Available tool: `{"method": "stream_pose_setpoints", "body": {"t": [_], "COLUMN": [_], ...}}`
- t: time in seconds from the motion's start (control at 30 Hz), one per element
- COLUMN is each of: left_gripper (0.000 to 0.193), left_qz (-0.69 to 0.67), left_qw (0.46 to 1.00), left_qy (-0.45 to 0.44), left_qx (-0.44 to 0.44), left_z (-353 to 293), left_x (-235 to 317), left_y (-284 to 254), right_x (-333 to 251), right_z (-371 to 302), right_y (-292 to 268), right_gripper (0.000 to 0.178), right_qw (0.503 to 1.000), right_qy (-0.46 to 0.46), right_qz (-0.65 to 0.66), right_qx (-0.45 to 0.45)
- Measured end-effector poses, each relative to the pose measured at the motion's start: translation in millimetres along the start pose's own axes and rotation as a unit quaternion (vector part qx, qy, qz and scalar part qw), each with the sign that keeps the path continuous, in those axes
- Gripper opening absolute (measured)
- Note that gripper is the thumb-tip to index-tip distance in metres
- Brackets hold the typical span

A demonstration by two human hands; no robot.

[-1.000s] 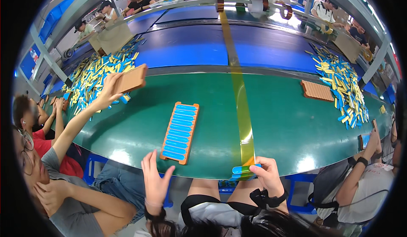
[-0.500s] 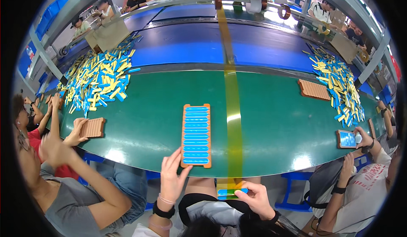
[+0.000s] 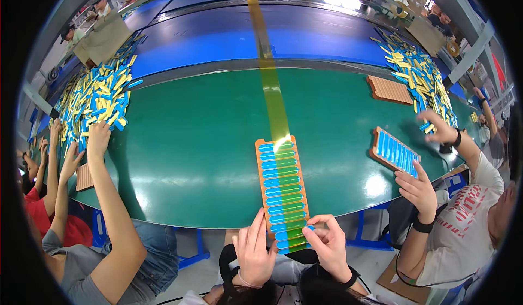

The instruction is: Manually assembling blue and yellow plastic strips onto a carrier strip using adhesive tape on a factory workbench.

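An orange ridged tray (image 3: 261, 142) lies at the table's near edge, slightly slanted. Blue strips with rounded ends (image 3: 274, 191) fill its grooves in a row. Translucent amber tape (image 3: 271, 87) runs from the far side down over the strips' right part. My left hand (image 3: 254, 250) grips the tray's lower left side, thumb by the near end. Closed in a pinch, my right hand (image 3: 329, 245) holds the tape near its end at the tray's lower right. Blue strips at that end lie partly between my hands; my fingers hide some of the edge.
Heaps of blue and yellow strips lie at the left (image 3: 101, 95) and right (image 3: 419, 73). A ridged tray (image 3: 390, 90) sits at the back right. A co-worker's hand (image 3: 417, 191) holds a filled tray (image 3: 377, 151) on the right. Another co-worker's arm (image 3: 106, 179) reaches into the left heap.
My right hand has come up beside the tray with the tape, which now lies over the strips. The tray has moved right and toward me. The right co-worker's tray has shifted inward.
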State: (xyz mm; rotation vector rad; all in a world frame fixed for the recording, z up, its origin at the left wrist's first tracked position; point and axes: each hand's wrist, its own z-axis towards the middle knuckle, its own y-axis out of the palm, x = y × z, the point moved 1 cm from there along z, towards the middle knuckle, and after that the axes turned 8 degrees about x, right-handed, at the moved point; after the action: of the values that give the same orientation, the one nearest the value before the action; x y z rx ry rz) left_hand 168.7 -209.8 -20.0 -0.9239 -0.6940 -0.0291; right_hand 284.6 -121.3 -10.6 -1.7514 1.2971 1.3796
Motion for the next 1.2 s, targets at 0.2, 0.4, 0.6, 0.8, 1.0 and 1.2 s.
{"method": "stream_pose_setpoints", "body": {"t": [0.2, 0.4, 0.6, 0.8, 1.0, 1.2], "left_gripper": [0.055, 0.057, 0.057, 0.042, 0.037, 0.040], "left_qz": [0.015, 0.027, 0.030, 0.039, 0.038, 0.050], "left_qw": [1.000, 0.999, 0.995, 0.953, 0.891, 0.899], "left_qy": [0.012, 0.031, 0.090, 0.298, 0.446, 0.426], "left_qx": [0.015, 0.017, -0.010, -0.042, -0.080, -0.088], "left_z": [8.3, 10.1, 22.5, 38.8, 48.3, 41.3], "left_x": [0.5, -6.2, -14.1, -30.8, -34.1, -38.3], "left_y": [10.4, 9.8, -1.3, -11.4, -9.3, -8.1], "right_x": [1.9, 13.5, 9.0, 5.5, 8.3, -1.1], "right_z": [2.2, 8.4, 5.7, 5.9, 6.4, 7.9], "right_y": [-2.9, -4.2, -3.0, 1.1, -1.6, -12.3], "right_gripper": [0.023, 0.024, 0.026, 0.025, 0.025, 0.021], "right_qw": [0.999, 0.998, 0.998, 0.997, 0.998, 0.978], "right_qy": [0.014, 0.032, 0.038, 0.032, 0.023, -0.023], "right_qz": [0.013, 0.014, -0.017, 0.015, -0.018, -0.200], "right_qx": [0.035, 0.054, 0.056, 0.064, 0.057, 0.052]}}
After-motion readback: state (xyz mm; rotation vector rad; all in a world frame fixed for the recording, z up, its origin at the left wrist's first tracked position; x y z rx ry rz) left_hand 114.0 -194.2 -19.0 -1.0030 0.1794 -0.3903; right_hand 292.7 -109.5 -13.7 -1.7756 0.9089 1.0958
